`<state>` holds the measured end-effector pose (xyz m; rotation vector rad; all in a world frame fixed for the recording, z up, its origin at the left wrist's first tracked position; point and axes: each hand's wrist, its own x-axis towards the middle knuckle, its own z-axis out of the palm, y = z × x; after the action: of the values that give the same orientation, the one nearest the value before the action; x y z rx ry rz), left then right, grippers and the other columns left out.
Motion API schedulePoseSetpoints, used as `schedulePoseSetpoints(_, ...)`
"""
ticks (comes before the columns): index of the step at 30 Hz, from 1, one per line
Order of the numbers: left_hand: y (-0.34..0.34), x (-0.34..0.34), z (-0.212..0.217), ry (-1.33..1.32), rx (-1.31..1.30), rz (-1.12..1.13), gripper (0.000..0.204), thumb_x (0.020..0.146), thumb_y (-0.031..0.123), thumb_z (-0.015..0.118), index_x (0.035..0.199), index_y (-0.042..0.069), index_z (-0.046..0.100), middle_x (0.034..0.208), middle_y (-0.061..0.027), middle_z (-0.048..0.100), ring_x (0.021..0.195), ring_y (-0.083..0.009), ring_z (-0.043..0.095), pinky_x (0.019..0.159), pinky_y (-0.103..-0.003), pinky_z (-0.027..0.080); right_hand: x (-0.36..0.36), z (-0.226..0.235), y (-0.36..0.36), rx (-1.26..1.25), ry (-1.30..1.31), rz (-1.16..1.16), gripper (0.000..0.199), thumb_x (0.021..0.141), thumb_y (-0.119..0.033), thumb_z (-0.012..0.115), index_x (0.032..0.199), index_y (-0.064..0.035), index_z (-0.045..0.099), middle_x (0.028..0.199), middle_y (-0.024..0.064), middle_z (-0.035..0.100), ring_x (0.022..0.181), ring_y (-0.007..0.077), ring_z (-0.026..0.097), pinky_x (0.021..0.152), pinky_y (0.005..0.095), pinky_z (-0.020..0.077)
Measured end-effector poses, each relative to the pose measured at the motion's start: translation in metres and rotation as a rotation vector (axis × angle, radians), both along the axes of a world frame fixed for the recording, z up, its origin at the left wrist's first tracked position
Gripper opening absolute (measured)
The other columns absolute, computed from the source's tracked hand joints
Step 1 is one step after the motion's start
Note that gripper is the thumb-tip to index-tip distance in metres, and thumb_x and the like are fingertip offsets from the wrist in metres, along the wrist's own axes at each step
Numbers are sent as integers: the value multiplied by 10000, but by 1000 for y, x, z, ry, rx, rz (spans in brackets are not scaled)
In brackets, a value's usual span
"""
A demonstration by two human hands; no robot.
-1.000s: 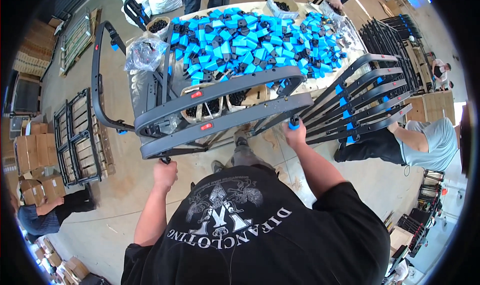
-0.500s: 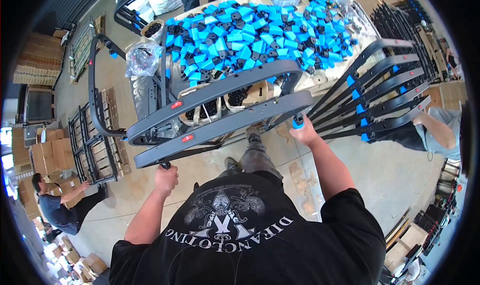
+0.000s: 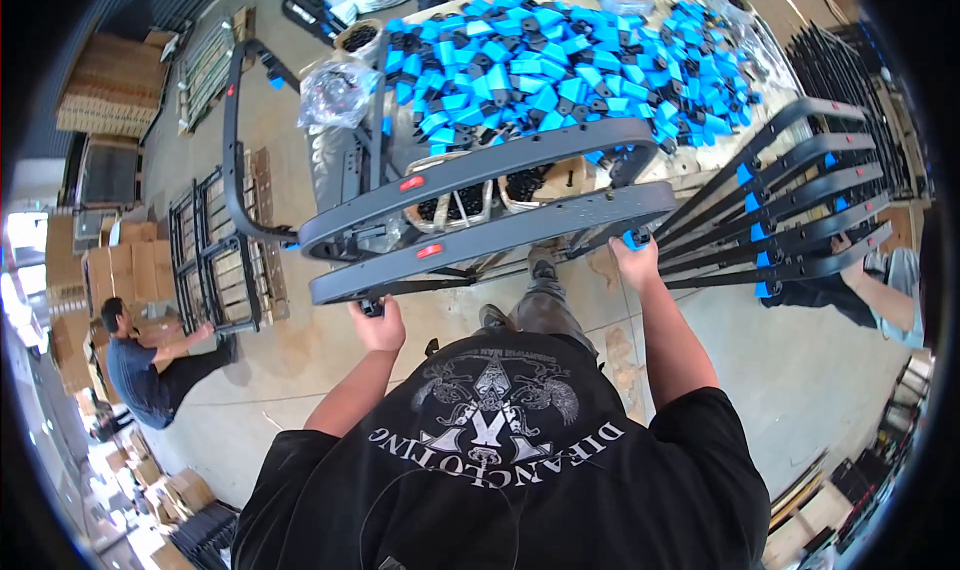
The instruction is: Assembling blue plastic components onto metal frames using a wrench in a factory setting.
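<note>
I hold a long dark grey curved frame [image 3: 500,235] with small red tags across my front, above the floor. My left hand [image 3: 378,322] grips its left end from below. My right hand [image 3: 636,260] grips its right end, where a blue cap [image 3: 634,238] shows. A second matching grey frame [image 3: 480,170] lies just beyond it. Behind them a table [image 3: 690,165] carries a heap of blue and black plastic parts [image 3: 560,60].
A stack of grey frames with blue caps [image 3: 790,210] leans at the right, with a seated person [image 3: 880,290] beside it. Another person [image 3: 140,370] crouches at the left near metal racks [image 3: 215,250] and cardboard boxes [image 3: 110,80]. A plastic bag [image 3: 335,90] sits by the table.
The frame has stayed in both hands. The view has shifted, so the table and frames sit closer and slightly higher; my right hand has moved a little right.
</note>
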<state>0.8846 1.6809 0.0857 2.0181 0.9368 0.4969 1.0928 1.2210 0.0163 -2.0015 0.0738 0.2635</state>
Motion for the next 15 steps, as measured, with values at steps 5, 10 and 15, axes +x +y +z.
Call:
schedulePoseSetpoints(5, 27, -17, 8, -24, 74, -278, 582, 806, 226, 796, 1246, 14, 479, 951, -63, 620, 810, -159, 583, 768, -342, 514, -57, 8, 11, -168, 163, -276, 560, 764, -308, 837, 1167, -4, 596, 1025, 116, 689, 942, 209, 657, 839, 348, 525)
schedulePoseSetpoints(10, 58, -22, 11, 298, -140, -471, 690, 725, 347, 850, 1232, 21, 513, 1061, -210, 667, 962, -350, 659, 869, -443, 526, -121, 45, 50, -232, 468, 173, 578, 805, -339, 809, 1212, 10, 595, 1039, 142, 712, 877, 209, 684, 796, 366, 550)
schedulePoseSetpoints(15, 57, -15, -17, 43, -81, -398, 615, 722, 338, 840, 1174, 33, 556, 903, -171, 711, 842, -363, 705, 805, -427, 560, -110, 188, 135, -108, -6, 501, 367, 837, -166, 780, 1123, 4, 624, 933, 132, 698, 810, 212, 687, 761, 318, 548)
